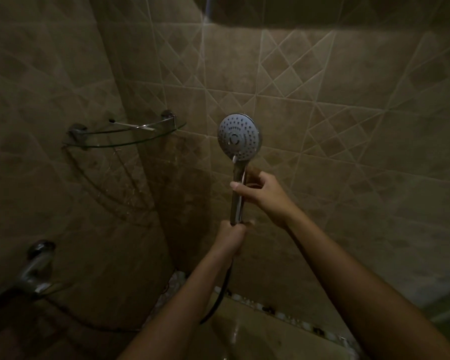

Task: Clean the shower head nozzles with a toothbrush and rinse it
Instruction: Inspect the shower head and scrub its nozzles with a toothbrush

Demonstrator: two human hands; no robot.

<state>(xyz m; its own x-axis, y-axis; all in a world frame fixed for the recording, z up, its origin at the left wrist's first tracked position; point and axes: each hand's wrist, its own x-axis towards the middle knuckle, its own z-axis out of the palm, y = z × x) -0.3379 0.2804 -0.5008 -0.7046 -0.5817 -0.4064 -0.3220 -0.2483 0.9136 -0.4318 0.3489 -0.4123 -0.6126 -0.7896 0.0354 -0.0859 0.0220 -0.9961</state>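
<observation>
Vertically stacked: shower head (238, 137), toothbrush (241, 172) in right hand (260, 193), left hand (231, 240).

You are seeing one shower head (238, 136), one toothbrush (234, 159), one hose (220, 294), one glass shelf (125, 142), one tap (34, 268), and two hands: left hand (230, 239), right hand (260, 190).

Both arms are out in front, bare and reaching up toward the far wall. The left grip (231, 239) is the lower, nearer one, a tight fist wrapped round the bottom end of the shower handle (236, 203), with its forearm running in from the lower middle. The right grip (260, 191) sits just above it and to the right. Its thumb stretches left across the handle and its fingers are curled, pinching a thin white toothbrush (240, 172). The right forearm comes in long from the lower right corner.
</observation>
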